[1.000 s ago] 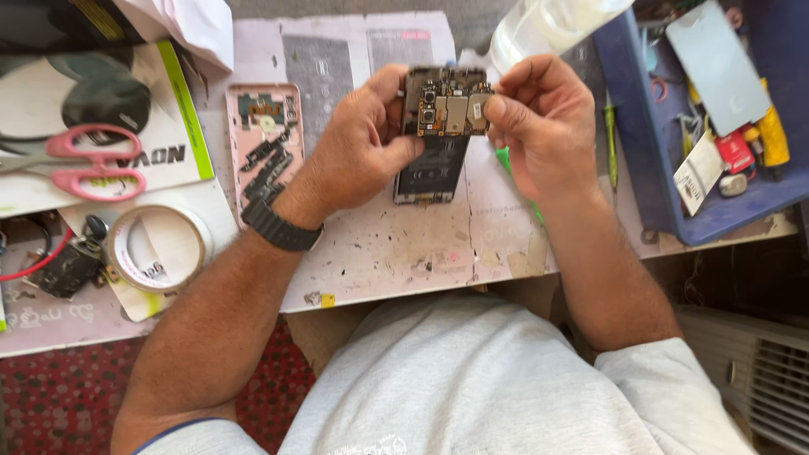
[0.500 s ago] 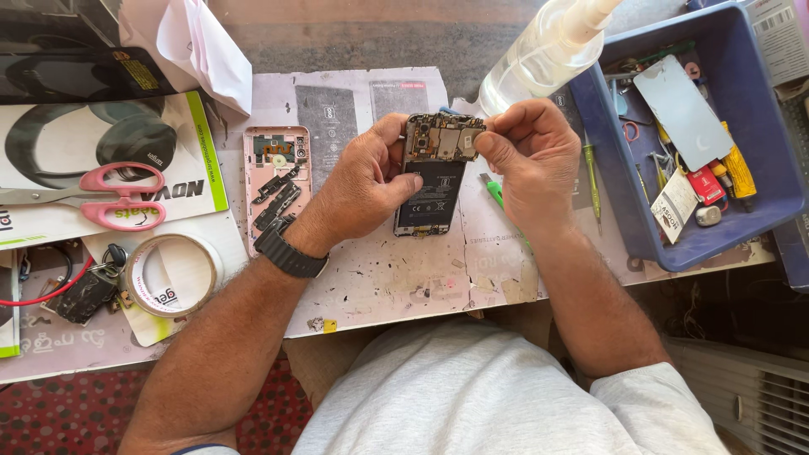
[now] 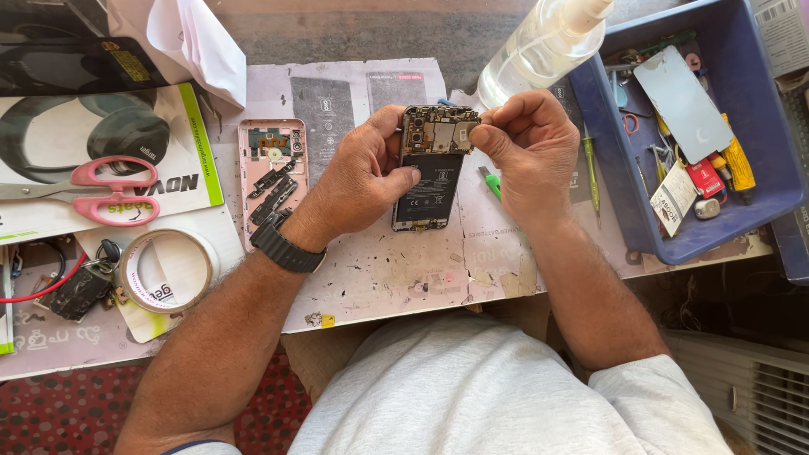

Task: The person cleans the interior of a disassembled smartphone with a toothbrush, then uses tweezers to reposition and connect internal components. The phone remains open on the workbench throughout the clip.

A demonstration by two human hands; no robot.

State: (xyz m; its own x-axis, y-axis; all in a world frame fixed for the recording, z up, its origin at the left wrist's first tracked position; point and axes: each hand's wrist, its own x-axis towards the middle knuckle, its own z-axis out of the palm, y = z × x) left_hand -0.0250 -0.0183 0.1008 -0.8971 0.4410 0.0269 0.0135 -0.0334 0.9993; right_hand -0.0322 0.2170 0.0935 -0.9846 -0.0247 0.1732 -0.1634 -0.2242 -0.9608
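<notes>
While gripped between both hands, opened phone [image 3: 430, 173] sits above worktable [image 3: 371, 278].

One opened phone [image 3: 428, 173], two hands [image 3: 362, 181]

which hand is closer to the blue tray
Right. The right hand pinches the opened phone just beside the blue tray; the left hand grips the phone's far side.

Both hands on the opened phone [image 3: 428, 173] now: left hand [image 3: 364, 179] cradling its side, right hand [image 3: 529, 145] pinching the top corner (circuit board exposed). Pink back cover [image 3: 271, 173] lies just left, blue tray [image 3: 608, 160] right.
</notes>
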